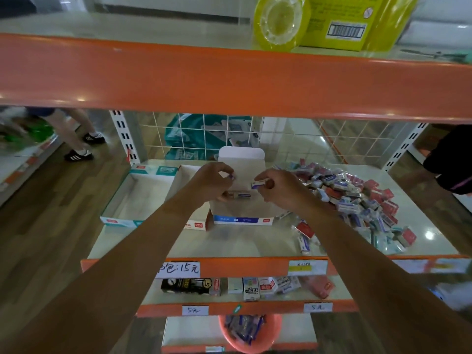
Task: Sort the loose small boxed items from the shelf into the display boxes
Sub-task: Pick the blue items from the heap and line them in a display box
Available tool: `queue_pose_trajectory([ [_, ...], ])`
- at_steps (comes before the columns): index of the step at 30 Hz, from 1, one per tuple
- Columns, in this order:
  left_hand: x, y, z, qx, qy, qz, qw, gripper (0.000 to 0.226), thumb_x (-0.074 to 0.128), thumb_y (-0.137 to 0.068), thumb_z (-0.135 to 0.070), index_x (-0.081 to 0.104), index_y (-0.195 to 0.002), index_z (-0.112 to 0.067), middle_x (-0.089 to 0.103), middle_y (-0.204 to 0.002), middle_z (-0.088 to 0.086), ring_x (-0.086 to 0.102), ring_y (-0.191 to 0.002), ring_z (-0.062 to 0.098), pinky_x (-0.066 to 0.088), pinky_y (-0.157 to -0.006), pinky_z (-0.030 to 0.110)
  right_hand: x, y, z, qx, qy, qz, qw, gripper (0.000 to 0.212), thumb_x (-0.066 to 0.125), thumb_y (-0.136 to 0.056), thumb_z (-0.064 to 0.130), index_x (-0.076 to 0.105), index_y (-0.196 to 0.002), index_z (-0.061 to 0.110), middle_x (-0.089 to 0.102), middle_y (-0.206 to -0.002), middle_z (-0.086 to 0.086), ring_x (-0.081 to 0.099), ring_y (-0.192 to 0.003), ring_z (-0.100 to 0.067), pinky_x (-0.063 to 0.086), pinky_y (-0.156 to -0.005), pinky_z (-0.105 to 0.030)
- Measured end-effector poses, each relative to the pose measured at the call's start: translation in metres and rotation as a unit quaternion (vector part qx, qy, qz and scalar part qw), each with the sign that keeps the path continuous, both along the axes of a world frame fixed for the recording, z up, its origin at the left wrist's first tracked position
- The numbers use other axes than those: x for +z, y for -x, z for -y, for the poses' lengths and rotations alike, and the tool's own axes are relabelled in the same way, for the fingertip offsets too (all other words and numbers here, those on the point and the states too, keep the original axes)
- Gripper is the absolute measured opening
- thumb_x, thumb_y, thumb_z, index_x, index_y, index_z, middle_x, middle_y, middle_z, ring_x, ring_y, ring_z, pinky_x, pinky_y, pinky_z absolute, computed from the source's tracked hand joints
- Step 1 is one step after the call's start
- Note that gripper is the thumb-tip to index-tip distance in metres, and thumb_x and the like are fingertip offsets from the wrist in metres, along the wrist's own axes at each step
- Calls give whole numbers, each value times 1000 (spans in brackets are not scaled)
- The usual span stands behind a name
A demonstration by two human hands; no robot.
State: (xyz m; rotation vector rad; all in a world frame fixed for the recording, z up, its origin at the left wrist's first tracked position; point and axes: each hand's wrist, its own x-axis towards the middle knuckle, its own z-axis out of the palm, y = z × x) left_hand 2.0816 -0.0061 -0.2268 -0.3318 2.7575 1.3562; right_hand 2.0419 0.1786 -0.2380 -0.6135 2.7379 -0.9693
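L hand: fingers curled, pinching a small purple-white box at the fingertips. R hand: thumb + forefinger pinch a white-blue box, held roughly level, near the L hand. Both hands are over the blue-front display box, mid-shelf, w/ its white back flap standing up. A third small box sits by the L thumb; can't tell if the thumb grips it. Just left of the blue-front one is a red-label display box, then a teal display box, open, white inside. On the right side of the shelf is a big pile of loose boxes, red, blue + teal mixed, reaching the R wrist. The shelf's front edge has a handwritten price tag. The lower shelf holds assorted packs; a pink basin is at the bottom. Above is an orange beam w/ yellow packages on top. Far left: another person's legs, black sneakers.
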Motion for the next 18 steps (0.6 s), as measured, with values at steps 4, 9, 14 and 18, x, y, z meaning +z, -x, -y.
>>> queue_pose_trajectory([
  [4,1,-3,0,-24,6,10,1000,15,53,-95,-18,56,-109,-22,52,-106,-5,57,-70,9,46,-43,8,-8,-4,7,11,-39,-30,999,21,65,-88,17,60,-108,17,65,-86,1,64,-74,-14,43,-57,-16],
  [9,1,-2,3,-36,37,-1,999,11,56,-91,-20,52,-101,-20,58,-95,-2,59,-74,11,47,-52,15,-12,-3,11,41,-47,-92,994,21,74,-81,21,68,-101,15,61,-94,-2,60,-82,-16,48,-71,-23],
  [14,0,-2,8,-63,46,-10,997,23,63,-85,-10,54,-103,-21,61,-92,0,56,-73,8,45,-56,17,-13,-4,10,43,-57,-115,991,22,72,-83,21,68,-103,13,60,-98,-5,59,-86,-17,49,-77,-27],
  [18,-2,-1,9,-86,89,-11,992,20,65,-85,-8,61,-100,-19,61,-94,-1,58,-72,9,46,-53,12,-17,-5,13,71,-124,-127,982,21,66,-88,23,67,-106,13,59,-101,-6,57,-91,-22,45,-76,-30],
])
